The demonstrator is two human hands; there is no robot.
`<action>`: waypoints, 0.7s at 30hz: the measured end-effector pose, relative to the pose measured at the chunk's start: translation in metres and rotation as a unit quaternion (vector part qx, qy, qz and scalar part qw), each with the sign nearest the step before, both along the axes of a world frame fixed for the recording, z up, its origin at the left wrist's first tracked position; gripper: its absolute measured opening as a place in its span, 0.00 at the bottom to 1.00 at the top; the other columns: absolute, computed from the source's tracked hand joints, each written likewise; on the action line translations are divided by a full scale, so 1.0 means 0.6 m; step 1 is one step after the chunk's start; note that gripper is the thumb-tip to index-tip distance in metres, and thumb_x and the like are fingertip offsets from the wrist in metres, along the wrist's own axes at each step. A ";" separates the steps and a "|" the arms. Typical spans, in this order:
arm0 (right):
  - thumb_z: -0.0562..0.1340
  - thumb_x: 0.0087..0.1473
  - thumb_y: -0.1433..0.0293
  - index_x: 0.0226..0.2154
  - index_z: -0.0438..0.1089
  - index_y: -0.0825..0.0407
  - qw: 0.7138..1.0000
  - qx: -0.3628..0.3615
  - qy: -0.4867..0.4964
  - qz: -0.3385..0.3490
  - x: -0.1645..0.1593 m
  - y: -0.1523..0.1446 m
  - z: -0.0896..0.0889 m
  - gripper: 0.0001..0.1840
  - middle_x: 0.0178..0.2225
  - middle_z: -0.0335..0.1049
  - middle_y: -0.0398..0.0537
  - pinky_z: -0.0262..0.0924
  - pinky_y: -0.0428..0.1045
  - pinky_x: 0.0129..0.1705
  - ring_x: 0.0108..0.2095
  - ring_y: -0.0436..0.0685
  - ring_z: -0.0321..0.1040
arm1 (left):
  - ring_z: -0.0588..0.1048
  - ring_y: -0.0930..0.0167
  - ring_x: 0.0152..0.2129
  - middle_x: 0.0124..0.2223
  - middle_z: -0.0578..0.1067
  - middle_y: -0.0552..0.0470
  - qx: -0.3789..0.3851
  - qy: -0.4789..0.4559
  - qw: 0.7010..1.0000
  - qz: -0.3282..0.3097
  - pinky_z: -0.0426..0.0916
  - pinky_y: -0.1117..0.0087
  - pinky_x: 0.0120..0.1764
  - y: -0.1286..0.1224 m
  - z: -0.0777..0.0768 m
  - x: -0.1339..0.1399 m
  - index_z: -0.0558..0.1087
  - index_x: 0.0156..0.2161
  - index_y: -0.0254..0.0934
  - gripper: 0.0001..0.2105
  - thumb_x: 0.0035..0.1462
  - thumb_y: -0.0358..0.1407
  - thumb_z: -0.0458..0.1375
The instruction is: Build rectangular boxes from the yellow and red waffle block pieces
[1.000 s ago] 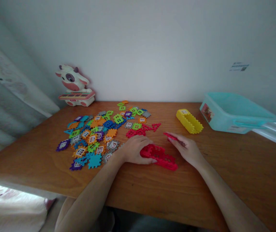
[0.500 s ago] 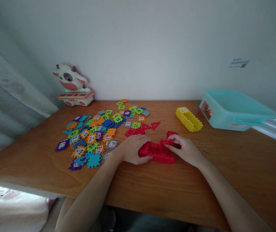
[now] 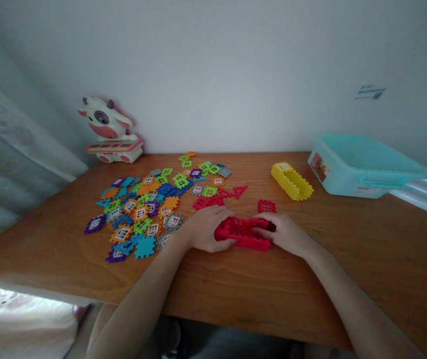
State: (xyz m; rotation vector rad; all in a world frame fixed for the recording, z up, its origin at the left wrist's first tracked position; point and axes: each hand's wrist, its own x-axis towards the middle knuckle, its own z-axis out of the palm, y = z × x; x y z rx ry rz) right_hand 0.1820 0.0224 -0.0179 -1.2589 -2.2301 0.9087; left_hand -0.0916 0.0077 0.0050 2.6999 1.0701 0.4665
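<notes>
On the table in front of me lies a red open-topped box of interlocking building tiles [image 3: 248, 241]. My left hand [image 3: 209, 229] is closed around its left end, thumb along the near wall. Fingers of my right hand [image 3: 282, 233] pinch the far right part of the same box, where a red tile stands at the wall; the fingers partly hide it. Just beyond my right hand a loose red window tile [image 3: 266, 206] lies flat. More red tiles [image 3: 209, 201] and red triangle pieces [image 3: 240, 191] lie beyond my left hand.
Many coloured tiles [image 3: 140, 213] spread over the left of the wooden table [image 3: 206, 294]. A yellow tile trough [image 3: 291, 182] stands at the back right, beside a turquoise bin [image 3: 370, 169]. A cow toy piano [image 3: 114, 144] sits at the back left.
My right hand has lowered the small red tile towards the box's far right wall. The loose red tile behind it now shows more fully. My left hand keeps its hold.
</notes>
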 end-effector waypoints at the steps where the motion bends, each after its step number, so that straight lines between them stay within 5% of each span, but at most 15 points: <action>1: 0.63 0.60 0.58 0.40 0.77 0.50 1.000 0.014 -0.008 0.008 -0.001 0.001 -0.001 0.14 0.36 0.79 0.51 0.64 0.53 0.38 0.35 0.61 0.74 | 0.76 0.56 0.48 0.50 0.78 0.39 -0.001 0.000 1.000 -0.001 0.71 0.55 0.54 0.000 0.000 0.000 0.70 0.54 0.33 0.27 0.57 0.50 0.59; 11: 0.61 0.62 0.55 0.29 0.71 0.50 0.997 0.062 -0.044 0.013 -0.011 0.005 -0.008 0.17 0.32 0.75 0.52 0.59 0.52 0.35 0.33 0.60 0.71 | 0.76 0.57 0.47 0.50 0.77 0.38 0.005 0.000 1.000 -0.006 0.71 0.56 0.53 -0.001 0.002 0.002 0.70 0.54 0.31 0.27 0.57 0.51 0.60; 21: 0.62 0.61 0.55 0.31 0.74 0.50 0.995 0.097 -0.003 0.025 -0.013 -0.001 -0.009 0.17 0.31 0.76 0.50 0.60 0.51 0.34 0.31 0.59 0.71 | 0.76 0.57 0.48 0.51 0.77 0.39 -0.003 -0.003 1.000 -0.007 0.70 0.56 0.54 -0.005 0.006 0.005 0.70 0.54 0.33 0.27 0.58 0.51 0.59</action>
